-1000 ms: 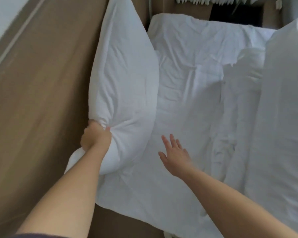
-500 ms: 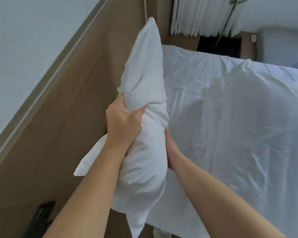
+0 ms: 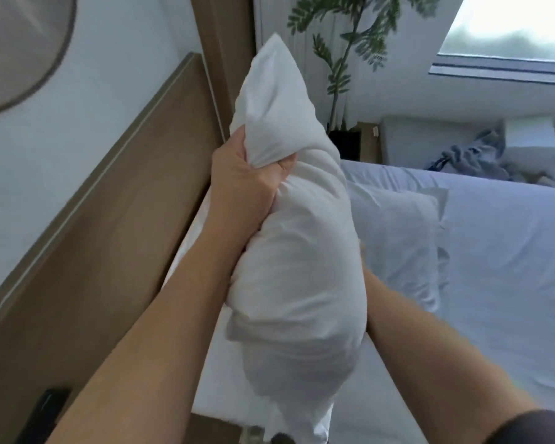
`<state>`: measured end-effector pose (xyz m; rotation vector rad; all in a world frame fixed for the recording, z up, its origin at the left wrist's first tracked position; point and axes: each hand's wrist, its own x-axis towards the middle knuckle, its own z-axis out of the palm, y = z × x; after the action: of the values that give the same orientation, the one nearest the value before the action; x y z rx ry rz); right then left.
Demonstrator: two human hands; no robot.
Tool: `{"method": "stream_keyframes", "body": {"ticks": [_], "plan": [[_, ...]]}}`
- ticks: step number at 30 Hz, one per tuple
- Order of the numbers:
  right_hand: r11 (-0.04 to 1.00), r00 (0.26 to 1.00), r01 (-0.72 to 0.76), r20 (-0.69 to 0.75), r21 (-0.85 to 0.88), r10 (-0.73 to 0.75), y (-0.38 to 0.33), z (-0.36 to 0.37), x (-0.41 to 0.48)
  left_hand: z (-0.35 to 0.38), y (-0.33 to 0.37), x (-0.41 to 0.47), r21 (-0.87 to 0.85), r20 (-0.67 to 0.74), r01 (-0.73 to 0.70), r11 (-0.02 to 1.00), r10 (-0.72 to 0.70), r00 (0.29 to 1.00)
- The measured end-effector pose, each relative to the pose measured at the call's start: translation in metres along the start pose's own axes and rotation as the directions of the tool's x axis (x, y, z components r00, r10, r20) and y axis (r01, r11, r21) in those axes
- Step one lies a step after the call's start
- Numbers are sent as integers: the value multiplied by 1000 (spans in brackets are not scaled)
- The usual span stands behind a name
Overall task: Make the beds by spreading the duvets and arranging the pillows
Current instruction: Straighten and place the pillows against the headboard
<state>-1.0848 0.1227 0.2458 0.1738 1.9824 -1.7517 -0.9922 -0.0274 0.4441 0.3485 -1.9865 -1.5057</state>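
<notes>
I hold a white pillow (image 3: 297, 251) upright, lifted off the bed in front of me. My left hand (image 3: 244, 181) is clenched on its left side near the top, bunching the fabric. My right hand (image 3: 364, 267) is behind the pillow's right edge and almost wholly hidden; only the wrist and forearm show. A second white pillow (image 3: 398, 238) lies on the bed to the right. Beyond it a white duvet (image 3: 507, 251) covers the bed. The white sheet (image 3: 225, 379) shows below the lifted pillow.
A wooden headboard (image 3: 116, 225) runs along the left, with a black object (image 3: 50, 408) on its lower part. A potted plant (image 3: 343, 68) stands past the bed's far end. Crumpled blue clothes (image 3: 468, 155) lie on a surface at the back right under a window (image 3: 510, 30).
The pillow has been lifted from against the headboard and raised higher. My right hand went from flat on the sheet to the pillow's right side. The view tilted upward.
</notes>
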Motion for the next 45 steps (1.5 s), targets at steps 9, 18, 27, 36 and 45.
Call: {"method": "stream_keyframes", "body": {"ticks": [9, 18, 27, 36, 45], "plan": [[963, 839, 206, -474, -175, -266, -77, -207, -27, 74, 8, -64, -88, 111, 337, 937, -327, 939], [936, 892, -229, -443, -268, 92, 115, -256, -6, 120, -175, -182, 516, 118, 664, 542, -812, 571], [997, 873, -72, -485, -11, 57, 164, -246, 23, 116, -252, -190, 700, 71, 554, 451, -816, 574], [998, 964, -54, -259, 9, 55, 170, -249, 32, 153, -230, -218, 792, 106, 175, 585, -413, 905], [952, 953, -301, -13, -56, 301, 147, -282, 38, 251, -175, -280, 752, 489, -270, 602, -234, 840]]}}
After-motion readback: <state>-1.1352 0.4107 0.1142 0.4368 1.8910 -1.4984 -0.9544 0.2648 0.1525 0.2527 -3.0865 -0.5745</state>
